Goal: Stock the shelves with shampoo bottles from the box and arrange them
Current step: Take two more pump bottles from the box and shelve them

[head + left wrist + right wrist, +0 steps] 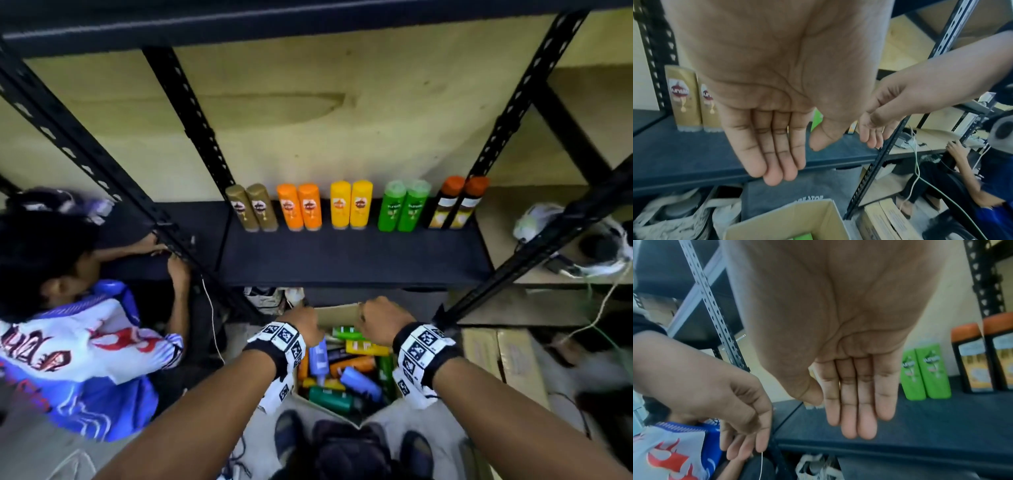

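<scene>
A cardboard box (337, 313) on the floor holds several shampoo bottles (356, 377) lying in a heap, blue, green, orange and yellow. Both my hands hang above its far end, empty, fingers straight and pointing down: left hand (301, 322) (777, 165), right hand (378, 318) (857, 420). On the dark shelf (342, 260) pairs of bottles stand upright in a row: gold (253, 207), orange (299, 206), yellow (351, 204), green (404, 205), and black with orange caps (452, 202).
Another person (68, 325) crouches at the left, hands on the black shelf post (137, 198). A slanted post (534, 246) rises at the right. Bags (674, 216) sit under the shelf. More cartons (503, 356) and cables (596, 308) lie at the right.
</scene>
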